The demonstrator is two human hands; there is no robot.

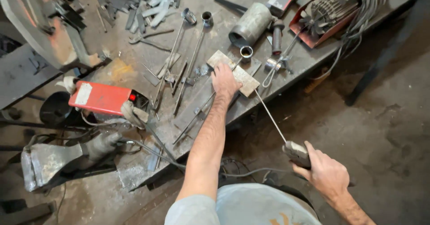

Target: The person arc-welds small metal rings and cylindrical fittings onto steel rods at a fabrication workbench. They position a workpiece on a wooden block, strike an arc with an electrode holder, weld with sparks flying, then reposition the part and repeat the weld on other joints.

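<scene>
left hand point(224, 81) flat, fingers spread, pressing metal plate point(235, 72) at surface point(134, 167) edge | right hand point(323, 170) grip closed on electrode holder point(296, 153), rod point(270, 115) tip meeting plate | no weld bead or arc visible; joining looks unstarted

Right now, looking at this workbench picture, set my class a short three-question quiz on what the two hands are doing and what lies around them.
1. True or false: the left hand rests on a flat metal plate on the workbench.
2. Multiple choice: what does the right hand grip? A) a hammer B) a welding electrode holder with a thin rod C) a paintbrush
3. Fill in: the red box-shaped machine lies to the ____ of the left hand in the picture.

Key: 1 true; 2 B; 3 left.
</scene>
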